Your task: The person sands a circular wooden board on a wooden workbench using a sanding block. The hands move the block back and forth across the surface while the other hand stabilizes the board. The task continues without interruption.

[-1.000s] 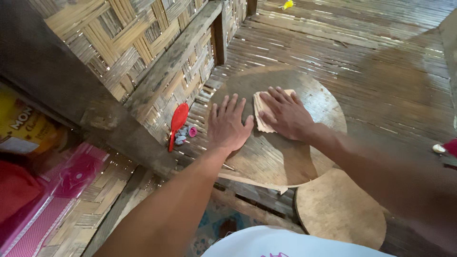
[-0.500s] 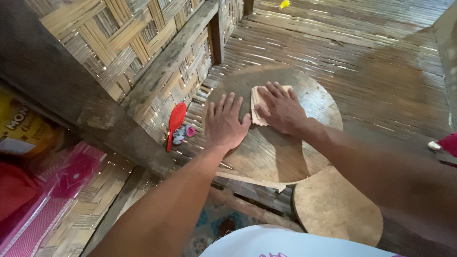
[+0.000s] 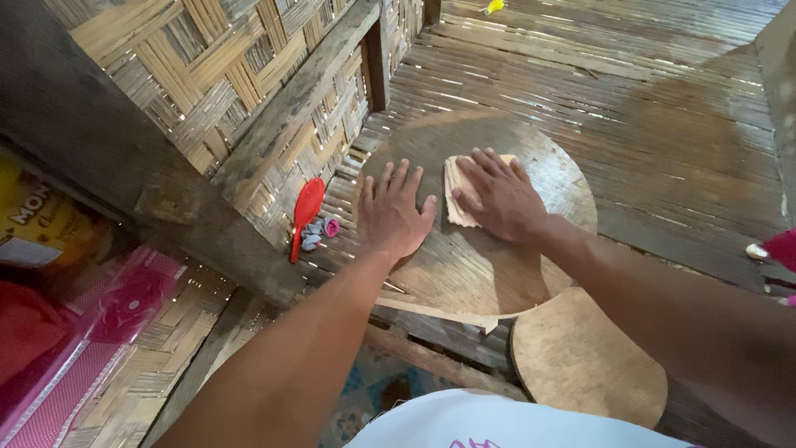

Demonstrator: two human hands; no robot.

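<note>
A round wooden board lies on the slatted bamboo floor in front of me. My left hand rests flat on its left part, fingers spread, holding nothing. My right hand presses palm-down on a folded tan cloth or sheet near the board's middle, fingers pointing toward the woven wall. Most of that tan piece is hidden under the hand.
A second, smaller round board lies at the near right, partly under the first. A red comb-like tool and small hair ties lie by the woven bamboo wall. Pink and red packages sit at the left.
My right hand has slid slightly left and nearer over the tan piece. My left hand stays flat on the board.
</note>
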